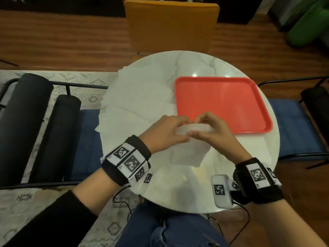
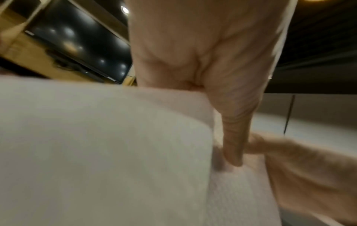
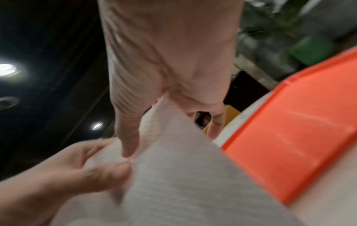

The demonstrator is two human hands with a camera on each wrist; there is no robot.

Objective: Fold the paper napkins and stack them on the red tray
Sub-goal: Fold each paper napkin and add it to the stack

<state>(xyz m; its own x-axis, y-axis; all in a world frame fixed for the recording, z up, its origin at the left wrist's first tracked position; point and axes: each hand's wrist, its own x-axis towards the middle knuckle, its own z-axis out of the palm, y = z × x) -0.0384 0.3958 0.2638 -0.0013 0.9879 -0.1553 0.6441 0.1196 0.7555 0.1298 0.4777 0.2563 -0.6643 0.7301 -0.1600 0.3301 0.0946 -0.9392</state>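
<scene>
Round marble tabletop [image 1: 204,68], so both hands are pinching one napkin [image 1: 192,148] at its top fold: left hand [image 1: 165,132] and right hand [image 1: 213,131] side by side, fingers clamped on the paper. It hangs toward the person. Red tray [image 1: 222,104] sits just beyond, nearer the right hand, still bare. Unfolded napkins [image 1: 138,93] lie left of it.

My hands [image 1: 188,131] meet at the table's [image 1: 195,193] middle, napkin [image 1: 188,155] between them. Tray [image 1: 222,104] just behind, to the right. Loose napkins [image 1: 138,97] spread left. Chair [image 1: 170,25] beyond the table.
</scene>
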